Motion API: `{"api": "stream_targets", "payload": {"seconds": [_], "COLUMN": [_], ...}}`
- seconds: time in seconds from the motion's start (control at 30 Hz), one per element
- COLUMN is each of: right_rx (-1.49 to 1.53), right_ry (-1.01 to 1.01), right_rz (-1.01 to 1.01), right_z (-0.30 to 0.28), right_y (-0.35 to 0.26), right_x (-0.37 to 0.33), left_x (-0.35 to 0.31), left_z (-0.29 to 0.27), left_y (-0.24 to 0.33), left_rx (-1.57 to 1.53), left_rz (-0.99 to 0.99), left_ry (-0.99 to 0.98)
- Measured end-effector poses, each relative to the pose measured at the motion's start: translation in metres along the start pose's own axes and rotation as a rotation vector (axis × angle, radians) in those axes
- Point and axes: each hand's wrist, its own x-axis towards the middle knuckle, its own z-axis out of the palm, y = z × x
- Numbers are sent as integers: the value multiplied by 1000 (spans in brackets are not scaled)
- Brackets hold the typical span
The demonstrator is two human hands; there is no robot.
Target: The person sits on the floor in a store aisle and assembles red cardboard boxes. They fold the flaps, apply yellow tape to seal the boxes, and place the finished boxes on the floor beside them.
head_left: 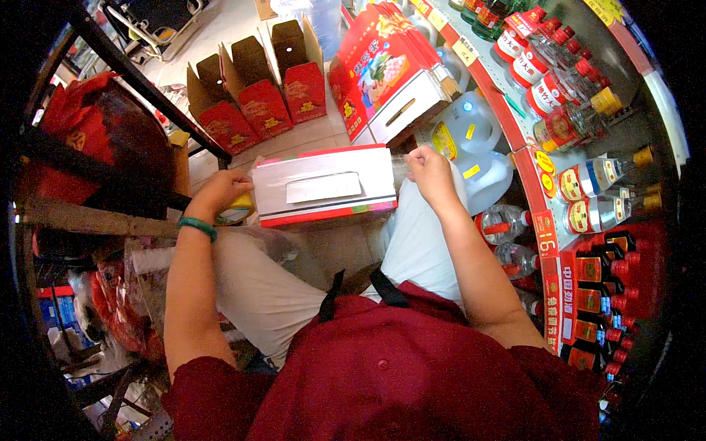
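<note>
In front of my knees is a carton (276, 180) with a white side, red edges and a handle flap. At its left end my left hand (220, 192), with a green bangle on the wrist, is closed round a roll of clear tape (240, 209) with a yellowish core. My right hand (432, 175) is at the carton's right end, its fingers pinched on what looks like a strip of clear tape (399, 166). How far the strip runs along the carton is hard to see.
Beyond the carton stand several upright red boxes (261, 110) with raised flaps, and a stack of flattened red cartons (390, 73). Clear plastic jugs (471, 132) crowd the right, beside shelves of bottles (559, 88). A dark metal rack (118, 176) borders the left.
</note>
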Motion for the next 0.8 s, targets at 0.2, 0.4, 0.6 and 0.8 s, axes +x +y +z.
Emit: {"api": "stream_targets", "payload": {"seconds": [0.2, 0.4, 0.6, 0.8], "right_rx": [296, 575, 552, 600], "right_ry": [-117, -160, -175, -120], "right_rz": [162, 320, 337, 381], "right_z": [-8, -1, 13, 26], "right_y": [-10, -16, -5, 12], "right_x": [-4, -2, 1, 0], "left_x": [-15, -26, -21, -20], "left_z": [-20, -33, -26, -23], "left_y": [10, 26, 16, 20], "left_rx": [33, -55, 60, 86], "left_rz": [60, 32, 191, 133], "left_ry": [26, -114, -172, -188]}}
